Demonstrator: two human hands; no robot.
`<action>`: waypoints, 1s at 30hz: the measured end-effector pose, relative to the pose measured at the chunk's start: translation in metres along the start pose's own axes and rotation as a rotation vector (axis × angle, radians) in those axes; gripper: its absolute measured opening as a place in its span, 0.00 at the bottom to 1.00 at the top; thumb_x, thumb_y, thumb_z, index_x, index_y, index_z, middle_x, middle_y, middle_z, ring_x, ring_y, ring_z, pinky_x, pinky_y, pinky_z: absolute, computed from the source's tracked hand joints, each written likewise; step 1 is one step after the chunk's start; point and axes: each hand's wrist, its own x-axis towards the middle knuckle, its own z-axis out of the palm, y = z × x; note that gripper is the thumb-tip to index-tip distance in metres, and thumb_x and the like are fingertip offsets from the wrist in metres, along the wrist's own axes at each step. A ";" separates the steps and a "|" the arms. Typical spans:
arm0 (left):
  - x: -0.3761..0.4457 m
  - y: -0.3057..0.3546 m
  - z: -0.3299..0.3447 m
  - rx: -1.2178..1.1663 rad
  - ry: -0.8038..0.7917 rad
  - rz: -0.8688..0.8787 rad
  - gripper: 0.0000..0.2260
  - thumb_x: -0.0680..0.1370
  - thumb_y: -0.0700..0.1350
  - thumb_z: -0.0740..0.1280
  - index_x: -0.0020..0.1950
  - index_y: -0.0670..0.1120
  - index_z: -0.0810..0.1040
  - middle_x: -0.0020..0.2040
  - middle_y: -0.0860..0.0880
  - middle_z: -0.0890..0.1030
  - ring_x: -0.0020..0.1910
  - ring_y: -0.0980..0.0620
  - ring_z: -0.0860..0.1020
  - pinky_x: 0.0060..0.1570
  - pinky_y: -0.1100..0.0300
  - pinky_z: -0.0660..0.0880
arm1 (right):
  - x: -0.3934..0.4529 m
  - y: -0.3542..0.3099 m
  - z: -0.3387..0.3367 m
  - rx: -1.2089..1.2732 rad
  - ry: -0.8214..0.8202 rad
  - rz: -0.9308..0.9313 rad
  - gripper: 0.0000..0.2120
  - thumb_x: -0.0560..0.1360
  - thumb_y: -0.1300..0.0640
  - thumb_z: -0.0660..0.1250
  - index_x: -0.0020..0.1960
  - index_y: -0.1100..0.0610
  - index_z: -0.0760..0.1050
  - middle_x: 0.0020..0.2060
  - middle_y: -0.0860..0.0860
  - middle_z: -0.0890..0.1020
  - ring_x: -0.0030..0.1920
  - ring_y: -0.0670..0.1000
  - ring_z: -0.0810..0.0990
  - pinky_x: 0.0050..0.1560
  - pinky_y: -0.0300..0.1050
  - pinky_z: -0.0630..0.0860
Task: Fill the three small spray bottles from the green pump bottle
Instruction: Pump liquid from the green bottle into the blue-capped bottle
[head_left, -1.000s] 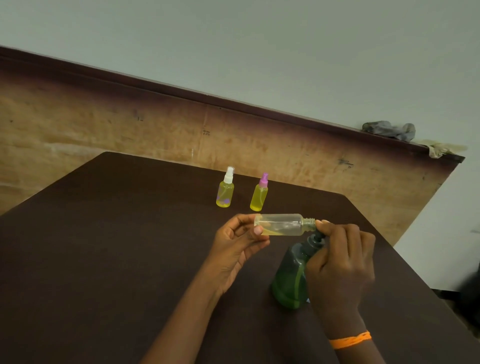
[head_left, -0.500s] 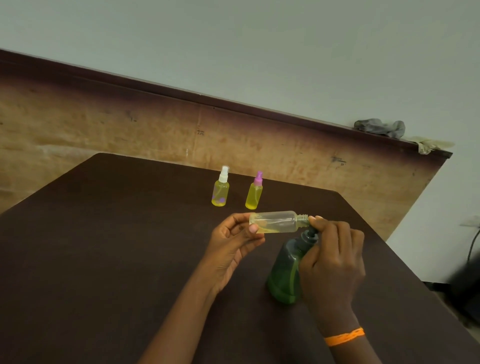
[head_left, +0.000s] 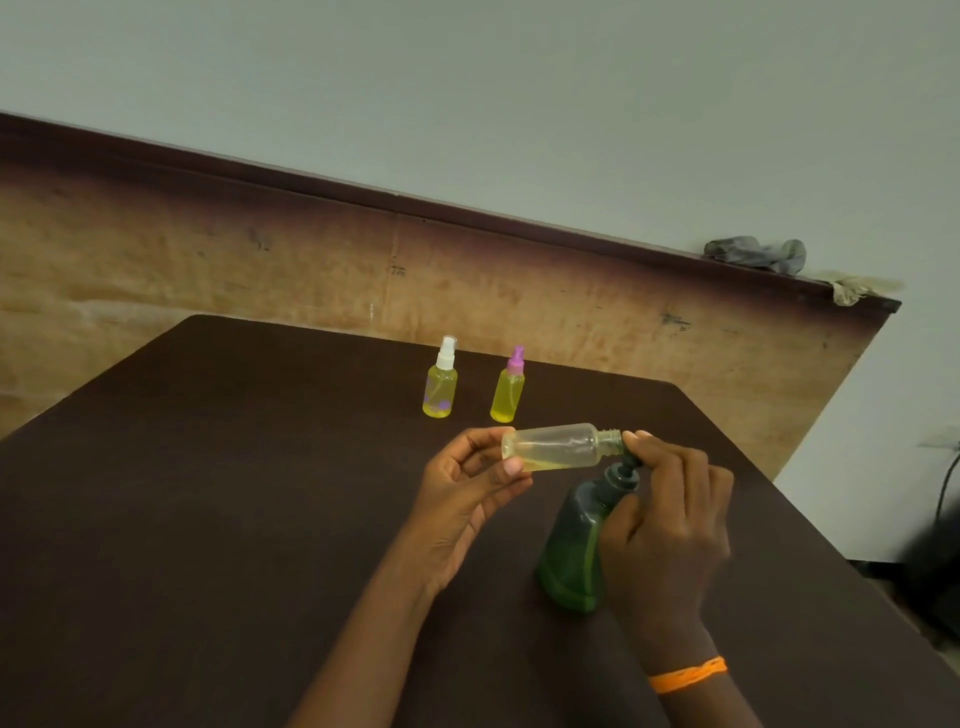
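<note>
Head view: left hand pinching base end of uncapped spray bottle, thumb and fingertips curled round it, bottle lying roughly horizontal above the desk, thin layer of yellow liquid pooled along its lower side. Threaded neck pointing toward right hand, meeting the spout of green pump bottle. Right hand wrapped round pump head, fingers curled over the top, thumb against the bottle's shoulder; forefinger tip touching the small bottle's neck. Green pump bottle standing on desk directly below right hand, tilted slightly toward left hand. Orange band on right wrist.

Beyond left hand, further up the desk: white-capped spray bottle and pink-capped spray bottle, both upright, capped, full of yellow liquid, side by side but apart. Grey cloth on wooden ledge far beyond right hand.
</note>
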 end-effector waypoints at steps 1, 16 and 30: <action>0.000 0.000 -0.001 -0.002 0.004 0.001 0.16 0.64 0.35 0.70 0.51 0.41 0.77 0.46 0.45 0.82 0.43 0.52 0.82 0.41 0.62 0.80 | 0.000 -0.001 0.000 -0.008 -0.003 -0.003 0.17 0.69 0.69 0.55 0.51 0.63 0.78 0.44 0.57 0.79 0.44 0.51 0.69 0.33 0.41 0.67; -0.003 0.000 0.000 0.003 0.006 0.014 0.16 0.64 0.36 0.69 0.51 0.41 0.77 0.49 0.44 0.81 0.46 0.51 0.82 0.41 0.62 0.79 | 0.006 -0.001 -0.008 -0.054 -0.017 -0.029 0.16 0.69 0.67 0.56 0.50 0.62 0.80 0.42 0.55 0.80 0.44 0.52 0.68 0.35 0.41 0.66; 0.000 -0.001 0.001 -0.011 0.024 0.041 0.16 0.64 0.38 0.69 0.51 0.41 0.77 0.47 0.44 0.82 0.42 0.53 0.82 0.40 0.63 0.79 | -0.001 0.000 -0.004 -0.058 0.018 -0.046 0.16 0.70 0.71 0.58 0.52 0.63 0.79 0.45 0.55 0.80 0.45 0.51 0.69 0.38 0.39 0.67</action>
